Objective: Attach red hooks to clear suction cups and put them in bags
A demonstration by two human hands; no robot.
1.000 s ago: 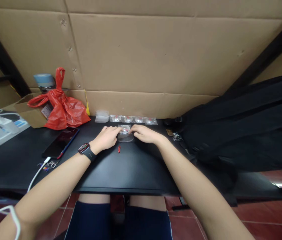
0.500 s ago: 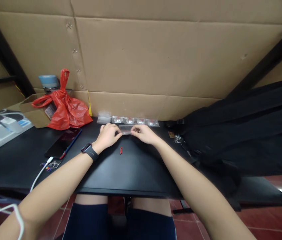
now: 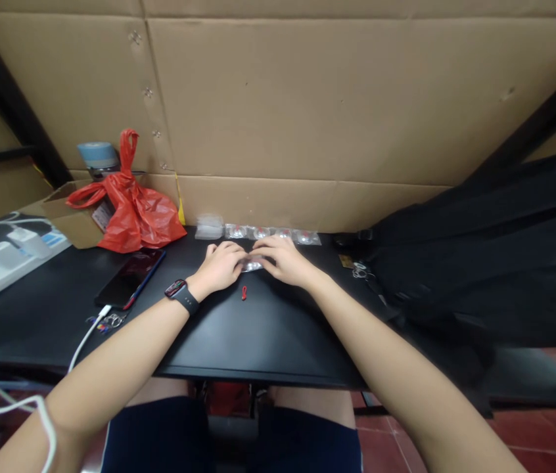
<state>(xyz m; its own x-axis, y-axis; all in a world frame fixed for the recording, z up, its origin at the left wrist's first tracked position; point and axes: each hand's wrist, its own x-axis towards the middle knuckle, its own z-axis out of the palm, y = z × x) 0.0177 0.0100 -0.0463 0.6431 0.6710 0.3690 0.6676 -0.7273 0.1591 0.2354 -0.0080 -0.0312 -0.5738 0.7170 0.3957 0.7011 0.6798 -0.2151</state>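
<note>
My left hand [image 3: 223, 266], with a dark watch [image 3: 178, 290] on its wrist, grips the left side of a small clear plastic bag [image 3: 252, 266] on the black table. My right hand [image 3: 282, 260] bends over the bag's right side, thumb low and fingers across the top. The fingertips of both hands nearly meet and cover much of the bag, so its contents are hard to make out. A small red cord loop [image 3: 244, 293] lies on the table just in front of the hands.
Behind the hands, several clear packets with round items [image 3: 261, 232] line the cardboard wall beside a stack of clear bags [image 3: 209, 227]. On the left are a red plastic bag [image 3: 142, 213], a phone [image 3: 130, 279] and a power strip [image 3: 16, 259]. Black fabric [image 3: 485, 256] hangs at right.
My right hand has come in closer to the left, its fingers now reaching over the bag. Less of the bag shows between the hands. The whole view has shifted slightly.
</note>
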